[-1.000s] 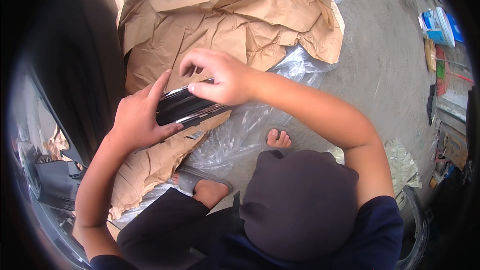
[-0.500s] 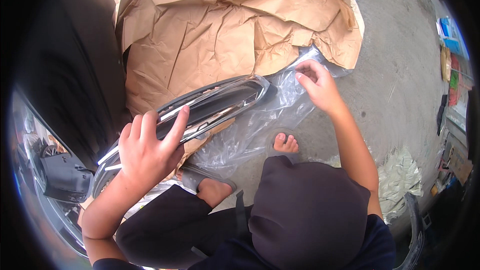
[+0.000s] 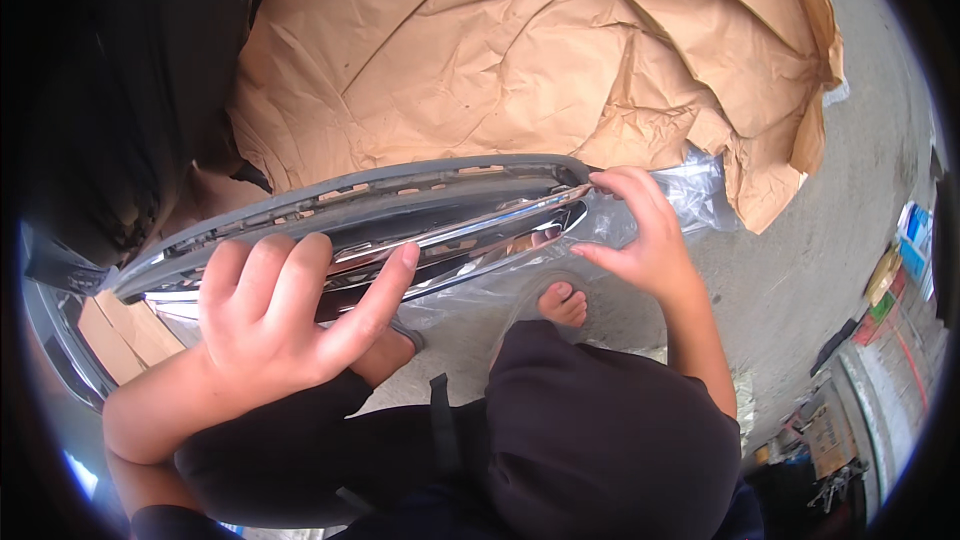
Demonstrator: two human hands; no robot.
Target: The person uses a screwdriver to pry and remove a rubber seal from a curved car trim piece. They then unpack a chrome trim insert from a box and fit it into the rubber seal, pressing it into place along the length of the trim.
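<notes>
A long car grille (image 3: 430,202), black with shiny chrome strips, lies slantwise across the view in front of me. My left hand (image 3: 290,310) is closed over its near-left part, index finger stretched along the chrome and thumb hidden. At the grille's right end is my right hand (image 3: 640,230). Its fingertips touch the upper corner there, while the thumb stays apart lower down, the hand forming a wide C. Crumpled brown paper (image 3: 480,60) spreads just beyond the grille. Clear plastic film (image 3: 690,190) shows under the paper's edge and below the grille.
A large dark panel (image 3: 110,80) stands at the left. Brown cardboard (image 3: 125,335) lies beneath the grille's left end. Concrete floor (image 3: 760,310) stretches to the right, toward a cluttered heap with a blue-and-white package (image 3: 915,240). My bare foot (image 3: 563,305) is close below the grille.
The grille has tilted, showing its slotted upper edge, and lies flatter across the view. My right hand has come onto its right end. The view has shifted, with more paper in sight.
</notes>
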